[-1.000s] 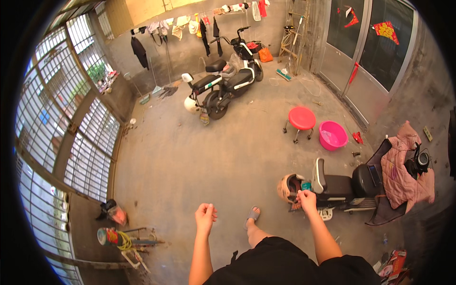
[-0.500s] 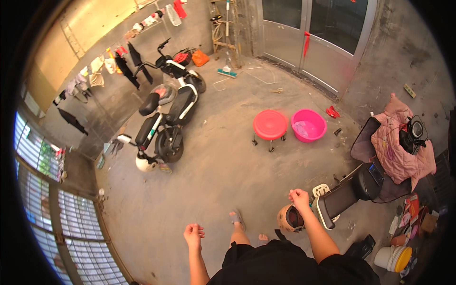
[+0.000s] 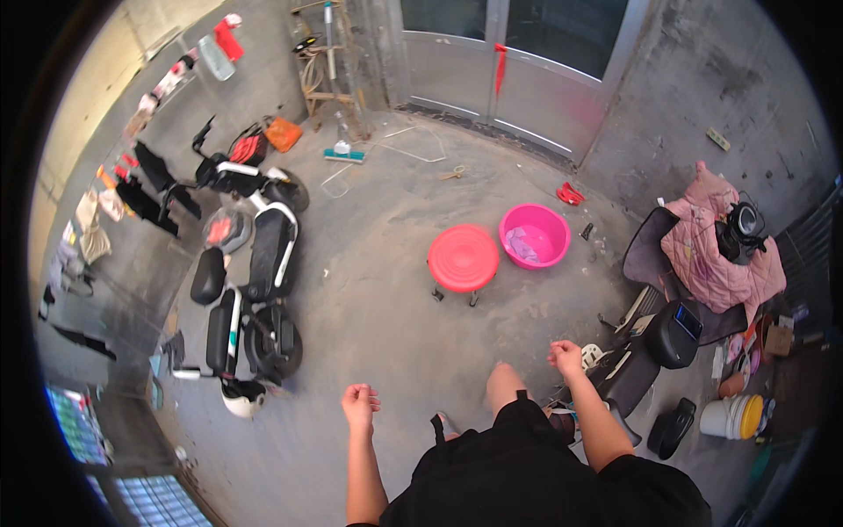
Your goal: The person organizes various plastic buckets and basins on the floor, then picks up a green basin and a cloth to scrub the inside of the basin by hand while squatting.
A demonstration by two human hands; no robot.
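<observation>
While both arms hang forward over the concrete floor, neither hand has hold of anything. Left hand: fingers curled loosely into a half-fist, nothing in it, out over bare floor. Right hand: also loosely curled, nothing gripped as far as the view shows, hovering just above a small black scooter whose seat and front sit just beside the person's right leg. That scooter is the nearest thing to either hand; no contact seen.

Surroundings: red round stool ahead, touching or nearly touching a pink basin with some cloth in it. Pink quilted jacket draped over a chair to the right, a dark round object on top, likely parked there to keep it off the floor. Two larger scooters stand to the left, near the wall where clothes hang. White and yellow bucket at lower right. Grey double door at the far side.
</observation>
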